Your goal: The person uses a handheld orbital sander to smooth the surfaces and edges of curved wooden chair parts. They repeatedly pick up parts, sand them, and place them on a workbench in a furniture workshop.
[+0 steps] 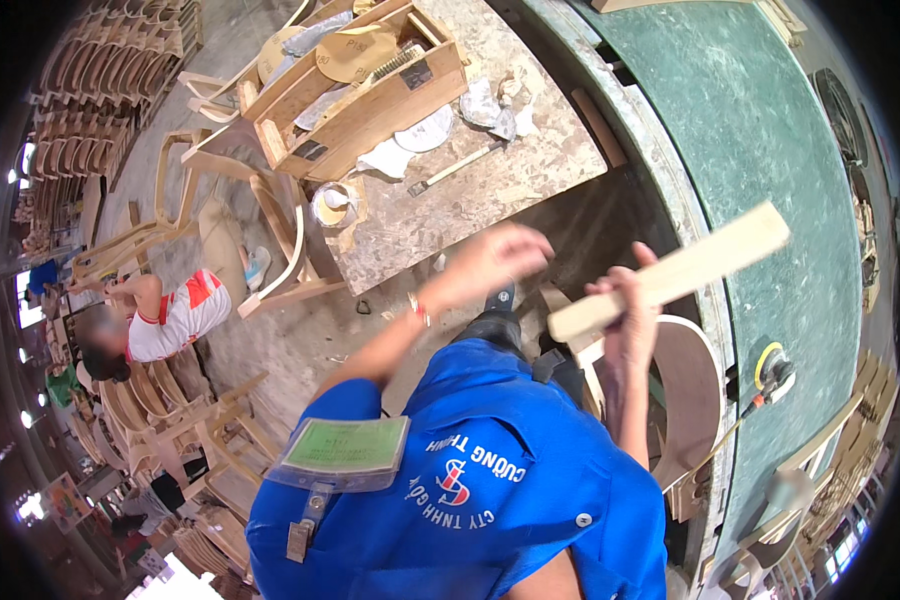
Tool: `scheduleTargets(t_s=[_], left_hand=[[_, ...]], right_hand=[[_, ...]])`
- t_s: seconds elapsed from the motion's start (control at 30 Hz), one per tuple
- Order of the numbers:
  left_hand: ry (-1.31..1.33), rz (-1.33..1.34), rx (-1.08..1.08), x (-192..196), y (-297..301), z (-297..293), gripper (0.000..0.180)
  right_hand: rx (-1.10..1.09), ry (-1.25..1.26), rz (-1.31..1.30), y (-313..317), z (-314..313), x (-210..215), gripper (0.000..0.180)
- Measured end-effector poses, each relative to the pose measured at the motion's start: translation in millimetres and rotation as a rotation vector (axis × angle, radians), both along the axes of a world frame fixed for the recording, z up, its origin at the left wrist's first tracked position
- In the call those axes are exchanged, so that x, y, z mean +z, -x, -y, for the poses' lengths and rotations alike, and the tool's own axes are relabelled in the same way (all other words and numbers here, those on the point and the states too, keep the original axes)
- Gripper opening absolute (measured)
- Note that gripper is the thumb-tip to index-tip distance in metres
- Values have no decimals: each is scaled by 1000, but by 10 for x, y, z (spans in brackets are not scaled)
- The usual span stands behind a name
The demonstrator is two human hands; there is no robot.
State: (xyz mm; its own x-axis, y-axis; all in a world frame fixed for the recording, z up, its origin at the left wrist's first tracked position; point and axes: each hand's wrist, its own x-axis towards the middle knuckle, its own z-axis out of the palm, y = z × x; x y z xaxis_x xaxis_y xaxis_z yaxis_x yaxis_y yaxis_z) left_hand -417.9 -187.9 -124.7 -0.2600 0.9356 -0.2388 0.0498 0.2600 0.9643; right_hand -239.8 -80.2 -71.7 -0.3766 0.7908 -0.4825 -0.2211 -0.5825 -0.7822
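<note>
My right hand [630,318] grips a pale, flat wooden slat [708,258] near its lower left end. The slat slants up to the right, its far end over the green tabletop. To its left, in the middle of the view, my left hand [495,262] is held in the air, apart from the slat. Its fingers are bent and smeared by motion, so whether anything is in them cannot be made out. Below the slat stands a curved wooden piece [692,400], beside the green table [770,150].
An orbital sander [773,370] lies on the green table. Ahead left, a low board table [410,235] bears a wooden tote [370,110] with sanding discs, a brush [457,168] and a tub [334,204]. Chair frames [270,225] and a crouching person [175,325] are at left.
</note>
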Motion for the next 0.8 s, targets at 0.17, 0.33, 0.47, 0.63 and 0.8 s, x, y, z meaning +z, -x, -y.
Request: scheduleTargets(t_s=[0.17, 0.33, 0.47, 0.63, 0.8], left_hand=[[209, -1159, 168, -880, 1300, 65, 32], [385, -1198, -130, -968, 1537, 60, 16], [592, -243, -210, -559, 1086, -33, 21], [393, 546, -441, 27, -13, -359, 36], [418, 762, -801, 218, -1097, -868, 33]], right_hand=[[-219, -206, 332, -914, -296, 13, 51], [-321, -286, 584, -1710, -286, 191, 54], [-473, -254, 472, -2146, -57, 272, 52], [-350, -163, -115, -2225, 126, 264, 47], [-157, -20, -359, -1689, 48, -43, 45]])
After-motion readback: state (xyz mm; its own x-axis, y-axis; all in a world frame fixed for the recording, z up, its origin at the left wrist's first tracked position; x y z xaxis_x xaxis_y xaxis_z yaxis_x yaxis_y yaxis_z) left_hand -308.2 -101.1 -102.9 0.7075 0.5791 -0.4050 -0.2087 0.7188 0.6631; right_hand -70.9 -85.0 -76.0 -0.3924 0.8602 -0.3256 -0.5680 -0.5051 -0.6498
